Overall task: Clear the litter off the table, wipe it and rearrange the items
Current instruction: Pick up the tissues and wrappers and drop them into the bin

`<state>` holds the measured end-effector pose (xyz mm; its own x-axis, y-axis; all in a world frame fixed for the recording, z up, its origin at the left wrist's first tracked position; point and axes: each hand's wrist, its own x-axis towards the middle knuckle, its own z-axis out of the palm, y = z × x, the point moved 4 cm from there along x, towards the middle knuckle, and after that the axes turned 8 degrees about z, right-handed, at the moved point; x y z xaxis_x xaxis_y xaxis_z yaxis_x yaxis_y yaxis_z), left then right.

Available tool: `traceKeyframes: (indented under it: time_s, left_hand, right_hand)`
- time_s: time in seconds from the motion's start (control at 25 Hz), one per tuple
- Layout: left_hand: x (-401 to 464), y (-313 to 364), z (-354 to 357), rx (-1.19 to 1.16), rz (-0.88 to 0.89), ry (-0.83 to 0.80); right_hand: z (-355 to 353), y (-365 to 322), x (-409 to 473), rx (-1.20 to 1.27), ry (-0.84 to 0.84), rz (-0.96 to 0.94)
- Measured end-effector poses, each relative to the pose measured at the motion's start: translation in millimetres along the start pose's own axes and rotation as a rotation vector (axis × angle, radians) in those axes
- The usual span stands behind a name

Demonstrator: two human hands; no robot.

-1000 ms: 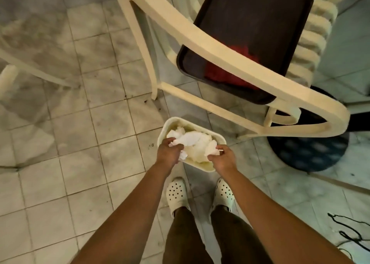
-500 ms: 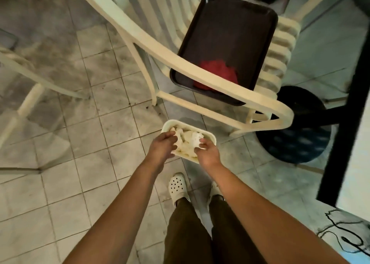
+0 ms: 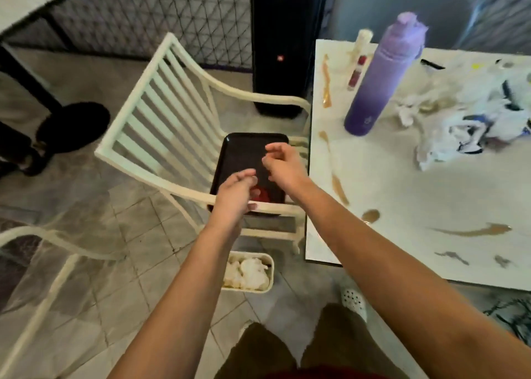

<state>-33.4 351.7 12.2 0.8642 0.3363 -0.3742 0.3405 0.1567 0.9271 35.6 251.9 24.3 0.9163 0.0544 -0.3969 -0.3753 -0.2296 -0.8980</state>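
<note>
The floor was pale grey tile [image 3: 86, 263], worn and smudged, with a diamond-mesh fence [image 3: 161, 13] closing off the far side. The white counter [image 3: 402, 206] stood at the right, streaked and spotted with brown spills [image 3: 339, 189]. On it, toward its far right, lay a heap of crumpled white paper litter [image 3: 471, 120] with bits of blue and black among it. Just left of the heap a tall purple plastic water bottle [image 3: 379, 76] stood upright, and beyond that a slim cream tube with red marks [image 3: 359, 59] lay near the far edge.

On the floor near the counter's near-left corner sat a small cream plastic bin [image 3: 249, 272], holding white crumpled tissue [image 3: 250, 269].

Above and beyond the bin, both hands hung in the air over a cream slatted plastic chair [image 3: 161, 114]. The left hand [image 3: 234, 194] had its fingers [image 3: 244, 176] loosely bent and gripped nothing that I could see. The right hand [image 3: 283, 167] was just beside it, apart from it, its fingers [image 3: 273, 148] also loosely curled and holding nothing. Under them, on the chair's seat, lay a dark brown rectangular tray [image 3: 244, 154] with something red [image 3: 263, 196] at its near end, partly hidden by the left hand.

A tall black speaker [image 3: 283, 45] stood behind the chair, beside the counter's far-left corner. Another cream chair's arm [image 3: 57, 243] curved in at the lower left, and a second table [image 3: 28, 2] showed at the upper left.
</note>
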Motion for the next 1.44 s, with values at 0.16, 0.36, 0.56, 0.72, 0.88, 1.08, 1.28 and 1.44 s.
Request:
traceKeyframes:
  time_s: [0.16, 0.36, 0.56, 0.72, 0.88, 1.08, 1.28, 1.44]
  left_hand:
    - [-17.3, 25.8, 104.9, 0.112, 0.041, -0.235]
    - [-24.9, 24.9, 248.6, 0.255, 0.066, -0.397]
    - [-7.6, 4.5, 368.9, 0.589, 0.266, -0.463]
    - [11.4, -21.0, 427.7, 0.854, 0.474, -0.539]
    - [34.0, -36.0, 449.2, 1.106, 0.584, -0.545]
    - [56.7, -54.3, 465.8, 1.409, 0.610, -0.666]
    - [63.8, -59.0, 466.0, 1.274, 0.643, -0.543]
    - [65.9, -59.7, 459.6, 1.188, 0.596, -0.519]
  right_hand:
    - [-125.6, -23.1, -3.4, -0.040, 0.176, -0.110]
    - [-293.6, 20.5, 9.3, -0.139, 0.387, -0.049]
    - [-437.0, 82.4, 30.3, -0.353, 0.476, 0.094]
    - [-512.2, 111.5, 53.7, -0.531, 0.502, 0.139]
    - [-554.1, 127.1, 81.1, -0.654, 0.509, 0.180]
    - [-560.9, 109.8, 127.8, -0.829, 0.463, 0.055]
    - [-545.3, 99.7, 170.6, -0.902, 0.344, 0.026]
    - [-538.7, 113.3, 181.5, -0.902, 0.301, 0.088]
